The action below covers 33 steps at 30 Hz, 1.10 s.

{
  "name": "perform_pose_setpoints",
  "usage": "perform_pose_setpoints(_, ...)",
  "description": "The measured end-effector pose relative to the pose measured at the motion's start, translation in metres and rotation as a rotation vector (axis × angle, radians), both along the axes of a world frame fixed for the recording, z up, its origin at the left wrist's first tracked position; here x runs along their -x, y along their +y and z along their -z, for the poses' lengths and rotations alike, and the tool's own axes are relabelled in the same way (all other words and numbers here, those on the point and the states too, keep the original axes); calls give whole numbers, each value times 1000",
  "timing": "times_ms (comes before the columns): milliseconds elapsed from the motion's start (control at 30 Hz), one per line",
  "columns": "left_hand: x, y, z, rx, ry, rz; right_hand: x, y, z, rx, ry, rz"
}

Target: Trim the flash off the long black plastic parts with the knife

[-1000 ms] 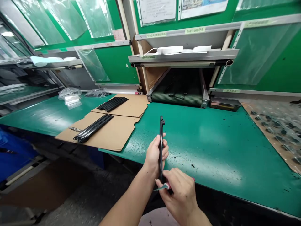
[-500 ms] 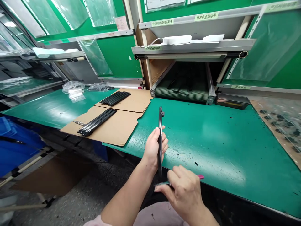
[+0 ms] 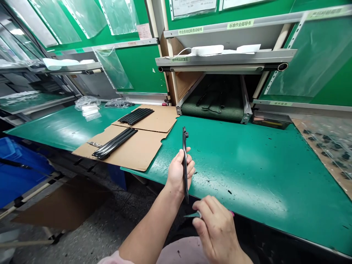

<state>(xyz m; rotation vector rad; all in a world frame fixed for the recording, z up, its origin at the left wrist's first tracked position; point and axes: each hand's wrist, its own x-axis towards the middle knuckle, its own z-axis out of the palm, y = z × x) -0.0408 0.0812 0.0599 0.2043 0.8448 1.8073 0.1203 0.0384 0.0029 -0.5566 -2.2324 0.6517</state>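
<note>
My left hand is closed around a long, thin black plastic strip, held nearly upright over the table's front edge. A small tab with a hole juts from the strip's right side near its top. Lower down, my right hand grips a small knife, its pointed blade facing left just below the strip's bottom end. A bit of the knife's pink handle shows behind the knuckles; the rest is hidden in the fist. Blade and strip appear apart.
Black strips lie in two bundles, a near one and a far one, on cardboard sheets at left. Behind the green table is a conveyor belt under a shelf. Bagged small black parts lie at right; dark scraps dot the table.
The strip in my left hand has shifted slightly left and tilted. My right thumb has drawn back to the right, and the knife blade, blurred before, now shows clearly.
</note>
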Motion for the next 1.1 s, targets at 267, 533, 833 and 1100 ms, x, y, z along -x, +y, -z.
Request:
perform_pose_setpoints(267,3,3,-1,76,-100,18,-3,8,-4,31,40,141)
perform_pose_setpoints(533,-3,-2,6,11,170,3,-6,12,-4,128,259,175)
perform_pose_setpoints(833,-12,-9,3,-18,314,73,-6,14,-2,66,289,231)
perform_pose_setpoints(1100,-29,-21,2,15,281,178,2,41,-4,-76,336,300)
